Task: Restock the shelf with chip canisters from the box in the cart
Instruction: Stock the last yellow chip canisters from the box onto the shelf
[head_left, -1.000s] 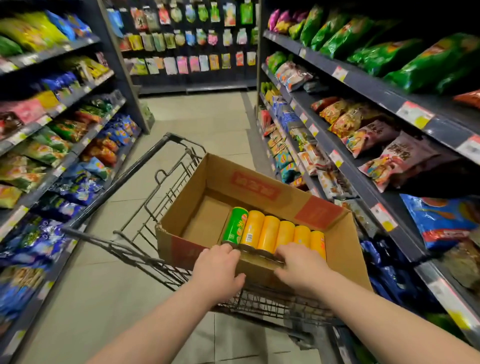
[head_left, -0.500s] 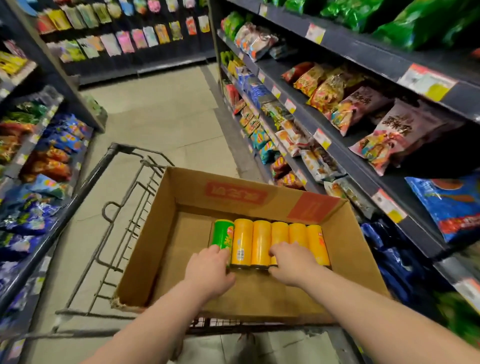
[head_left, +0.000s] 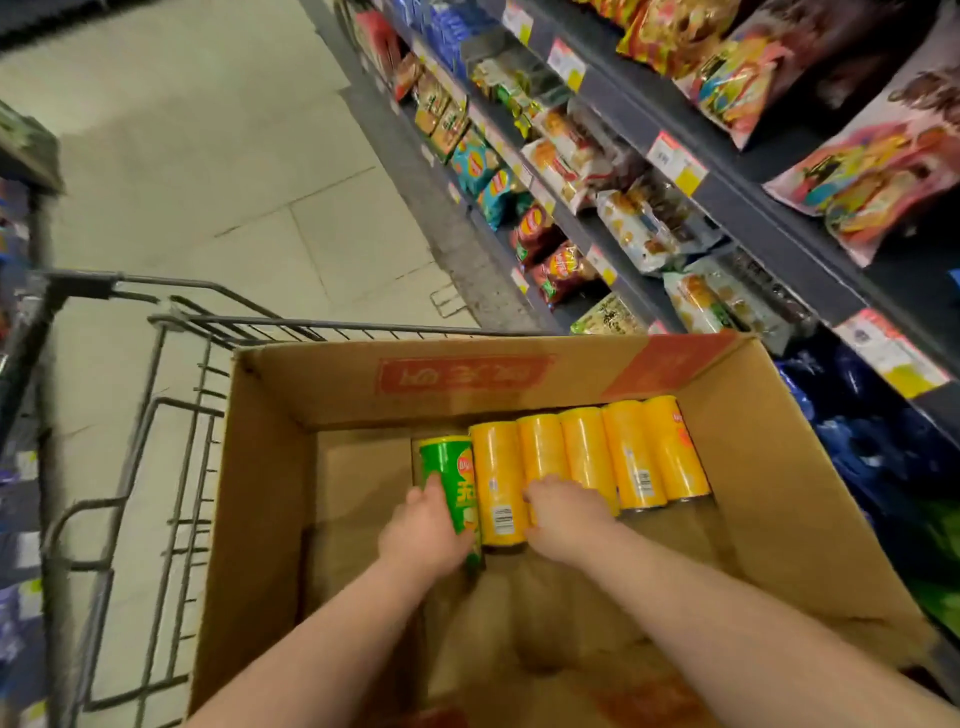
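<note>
Lying on their sides in one row along the far wall of cardboard box (head_left: 467, 382), centre of the frame: one green canister (head_left: 448, 467) at the left end, five yellow canisters (head_left: 628, 452) touching flank to flank on its right. Box open-topped, seated in wire cart (head_left: 176, 470), lower left and centre; red printed panel on inner far wall, red patch at upper right corner.

Left hand (head_left: 423, 535), lower centre: thumb on left flank of green canister, fingers curled round its near end, gripping. Right hand (head_left: 569, 519), just right of it: fingers bent down over near ends of second and third yellow canisters from the left; clasped round one or merely laid on top, not discernible. First yellow canister bare between the two hands, barcode label upward. Both forearms bare, entering from bottom edge.

Shelf (head_left: 753, 208), right and upper right: dark tiers, white-and-yellow price tags (head_left: 675, 163) on front edges, snack bags (head_left: 878, 176) in many colours. Blue bags low at right edge. Pale tiled floor (head_left: 208, 156), upper left. Further shelving at left edge, blurred.
</note>
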